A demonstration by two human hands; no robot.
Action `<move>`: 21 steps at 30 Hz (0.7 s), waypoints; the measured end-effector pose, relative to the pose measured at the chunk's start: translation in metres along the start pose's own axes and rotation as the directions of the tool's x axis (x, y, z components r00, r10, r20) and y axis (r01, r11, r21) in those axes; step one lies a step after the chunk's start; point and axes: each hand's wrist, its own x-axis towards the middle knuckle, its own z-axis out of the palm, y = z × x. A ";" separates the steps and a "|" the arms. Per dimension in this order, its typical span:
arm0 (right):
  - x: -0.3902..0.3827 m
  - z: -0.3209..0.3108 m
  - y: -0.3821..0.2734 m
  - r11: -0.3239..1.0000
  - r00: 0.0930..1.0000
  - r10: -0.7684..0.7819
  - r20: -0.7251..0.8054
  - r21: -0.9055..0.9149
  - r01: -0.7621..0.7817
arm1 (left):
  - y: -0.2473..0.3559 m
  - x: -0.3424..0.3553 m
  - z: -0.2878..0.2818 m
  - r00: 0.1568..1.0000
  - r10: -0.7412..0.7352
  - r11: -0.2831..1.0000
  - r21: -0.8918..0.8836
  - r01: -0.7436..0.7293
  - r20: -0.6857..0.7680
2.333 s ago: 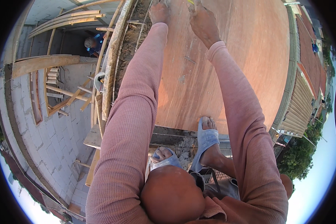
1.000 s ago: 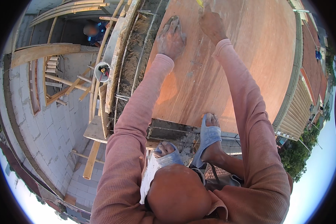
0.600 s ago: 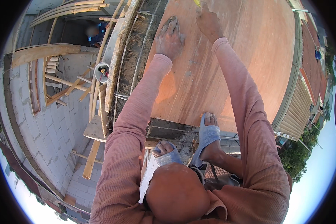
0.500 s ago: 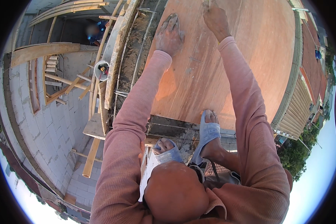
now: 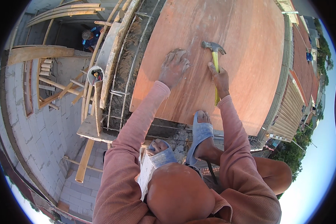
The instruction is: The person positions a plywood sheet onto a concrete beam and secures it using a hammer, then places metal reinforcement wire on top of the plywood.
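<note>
A claw hammer (image 5: 214,56) with a grey head and a yellow handle lies in the grip of my right hand (image 5: 221,80). Its head points away from me, just above the plywood sheet (image 5: 250,74) or resting on it; I cannot tell which. My left hand (image 5: 174,68), dusty with grey, is on the same reddish-brown sheet, left of the hammer. Its fingers are bent together around a small nail (image 5: 190,65), whose end shows past the fingertips. Both of my feet, in grey-blue sandals (image 5: 202,136), are by the sheet's near edge.
Steel bars (image 5: 138,52) and rough concrete run along the sheet's left side. A white bucket (image 5: 96,74) holding small items stands beyond a plank. Lower left are block walls (image 5: 52,123) and bamboo poles (image 5: 69,11); another person (image 5: 91,38) is down there. Roofs (image 5: 300,63) lie right.
My right hand has drawn back toward me, bringing the whole hammer into view. My left hand has slid nearer, from lying flat to bent fingers at the nail. The view has shifted slightly.
</note>
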 end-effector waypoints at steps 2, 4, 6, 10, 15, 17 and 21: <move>-0.010 0.004 -0.010 0.994 1.000 -0.018 -0.026 -0.108 0.015 | 0.006 0.005 0.005 1.000 -0.012 0.998 0.053 0.013 -0.020; -0.018 0.008 -0.017 0.977 0.996 -0.041 -0.075 -0.210 0.025 | 0.007 0.006 0.007 0.999 0.000 0.995 0.098 0.005 -0.047; -0.019 0.017 -0.015 0.965 0.999 -0.018 0.050 -0.260 0.031 | 0.000 -0.002 0.007 0.992 0.047 0.996 0.080 -0.037 -0.119; -0.015 0.023 -0.013 0.967 0.988 0.014 0.153 -0.253 0.025 | 0.016 -0.019 -0.008 0.982 -0.187 0.957 -0.229 0.179 -0.016; -0.006 0.015 -0.012 0.958 0.986 0.036 0.161 -0.285 0.012 | 0.027 -0.054 -0.034 0.918 -0.393 0.909 -0.178 0.377 -0.061; -0.006 0.012 -0.018 0.975 0.973 0.021 0.228 -0.219 0.030 | 0.006 -0.079 -0.041 0.955 -0.295 0.952 -0.092 0.291 -0.034; -0.003 0.011 -0.009 0.977 0.971 0.009 0.238 -0.207 0.042 | -0.015 -0.100 -0.034 0.999 0.023 0.999 0.031 -0.023 -0.026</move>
